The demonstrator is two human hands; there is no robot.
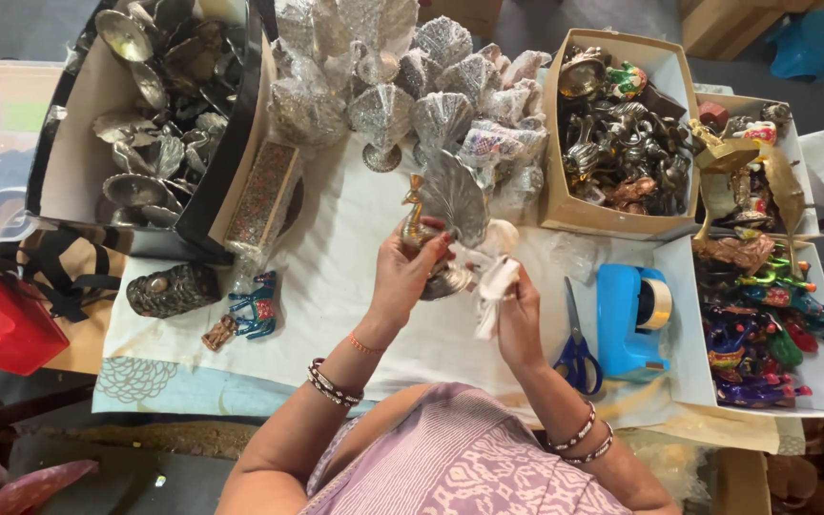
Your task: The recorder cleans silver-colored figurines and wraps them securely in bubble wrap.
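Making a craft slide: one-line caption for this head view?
Left hand holds a metal peacock figurine; right hand grips white cloth beside it.

This looks like a small handicraft packing or finishing workshop. A cloth-covered worktop [355, 286] fills the middle of the frame, crowded with stock sorted by kind: a dark box of silver metal stands [159, 105] at upper left, wrapped silver peacock figures [412, 86] at top centre, a cardboard box of brass and metal figurines [617, 133] at upper right, and a white tray of brightly painted animal figures [765, 324] at right. Blue-handled scissors [576, 348] and a blue tape dispenser [631, 319] lie at lower right.
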